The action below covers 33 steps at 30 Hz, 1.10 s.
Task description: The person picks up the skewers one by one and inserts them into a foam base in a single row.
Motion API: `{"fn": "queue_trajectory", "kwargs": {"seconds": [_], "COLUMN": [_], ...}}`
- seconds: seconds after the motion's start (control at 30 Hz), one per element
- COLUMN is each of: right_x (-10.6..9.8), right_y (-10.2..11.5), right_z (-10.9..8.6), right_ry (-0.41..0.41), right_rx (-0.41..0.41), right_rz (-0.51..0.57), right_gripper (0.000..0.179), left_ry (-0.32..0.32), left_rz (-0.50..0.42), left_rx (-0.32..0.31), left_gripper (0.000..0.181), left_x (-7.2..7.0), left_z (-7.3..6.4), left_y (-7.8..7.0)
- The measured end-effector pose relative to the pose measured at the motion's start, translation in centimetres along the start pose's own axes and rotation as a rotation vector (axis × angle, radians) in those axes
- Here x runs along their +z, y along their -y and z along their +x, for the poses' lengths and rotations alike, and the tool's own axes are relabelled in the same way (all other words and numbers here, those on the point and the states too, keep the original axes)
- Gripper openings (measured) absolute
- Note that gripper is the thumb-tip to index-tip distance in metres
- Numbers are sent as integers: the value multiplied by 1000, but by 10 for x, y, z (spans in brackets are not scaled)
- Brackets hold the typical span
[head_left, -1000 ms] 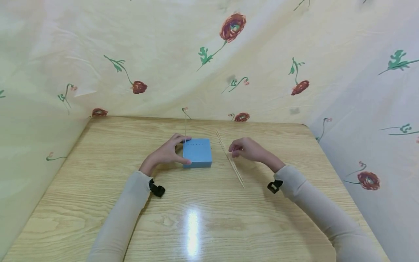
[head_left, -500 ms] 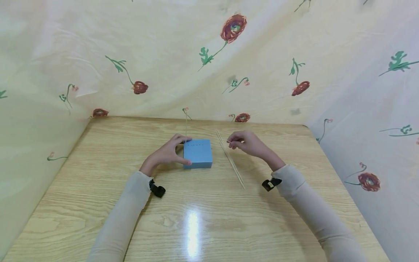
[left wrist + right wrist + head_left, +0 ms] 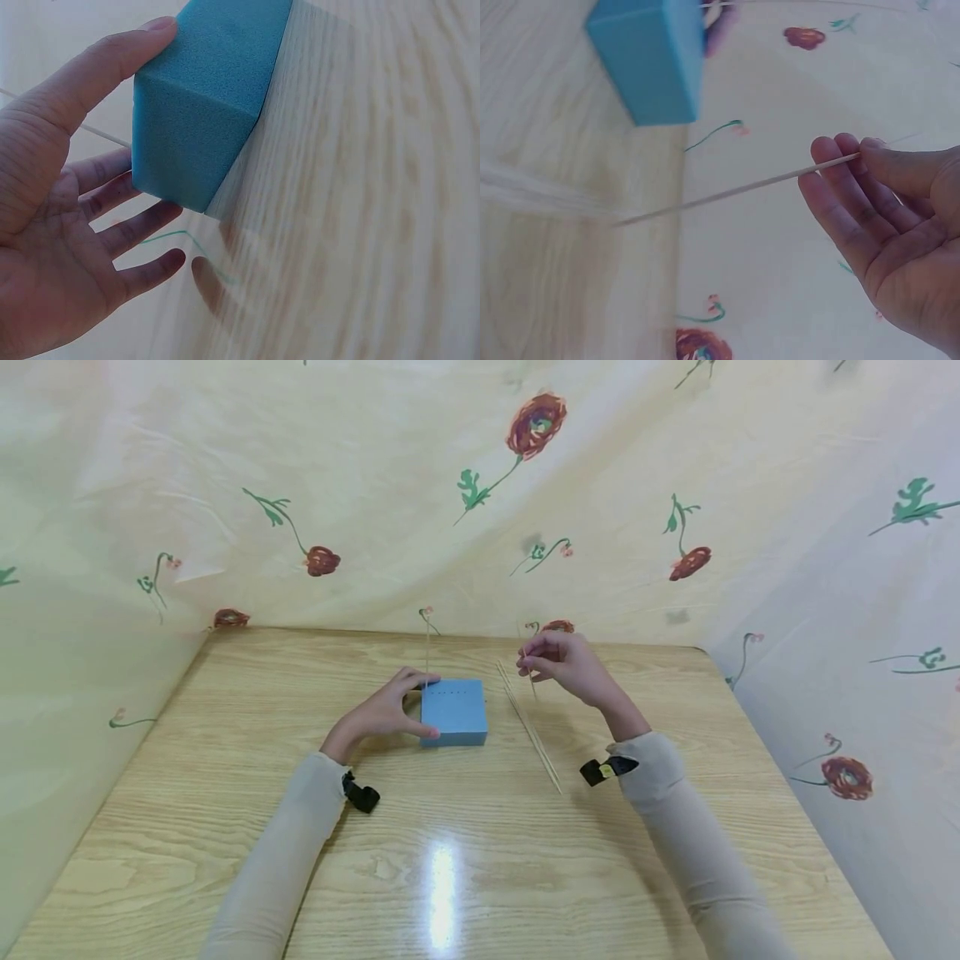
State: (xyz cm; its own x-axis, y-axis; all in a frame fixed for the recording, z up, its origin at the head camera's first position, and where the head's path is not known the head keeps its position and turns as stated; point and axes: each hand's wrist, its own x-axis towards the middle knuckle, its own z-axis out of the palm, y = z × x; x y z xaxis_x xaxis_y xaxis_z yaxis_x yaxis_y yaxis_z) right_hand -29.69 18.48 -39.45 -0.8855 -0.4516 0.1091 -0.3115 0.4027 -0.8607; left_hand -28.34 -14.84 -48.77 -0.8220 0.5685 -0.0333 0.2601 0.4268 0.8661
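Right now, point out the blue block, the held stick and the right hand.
Blue block [image 3: 454, 710], head view: top face.
Held stick [image 3: 739, 191], right wrist view: middle of shaft.
Right hand [image 3: 911, 255], right wrist view: palm.

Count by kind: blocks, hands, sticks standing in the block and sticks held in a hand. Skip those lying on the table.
Blue block: 1
Left hand and right hand: 2
Standing stick: 1
Held stick: 1
Total: 5
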Motion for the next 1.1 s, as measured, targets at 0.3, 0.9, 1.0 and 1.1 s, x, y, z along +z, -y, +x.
{"fn": "queue_trajectory", "kwargs": {"seconds": [0.3, 0.9, 1.0, 1.1], "right_x": [8, 33, 37, 42], "right_y": [13, 50, 53, 55], "right_z": [10, 22, 24, 25], "right_ry": [-52, -212, -234, -250], "right_rx": [-83, -273, -303, -324], "right_rz": [100, 382, 432, 481], "right_gripper": [15, 6, 7, 8], "left_ry": [-2, -14, -13, -13], "left_rz": [-6, 20, 21, 23], "left_rx": [-1, 3, 4, 3], "left_gripper": [92, 91, 92, 92], "left_x": [-1, -2, -2, -1], "left_z": [1, 3, 3, 4], "left_y": [2, 1, 1, 1]}}
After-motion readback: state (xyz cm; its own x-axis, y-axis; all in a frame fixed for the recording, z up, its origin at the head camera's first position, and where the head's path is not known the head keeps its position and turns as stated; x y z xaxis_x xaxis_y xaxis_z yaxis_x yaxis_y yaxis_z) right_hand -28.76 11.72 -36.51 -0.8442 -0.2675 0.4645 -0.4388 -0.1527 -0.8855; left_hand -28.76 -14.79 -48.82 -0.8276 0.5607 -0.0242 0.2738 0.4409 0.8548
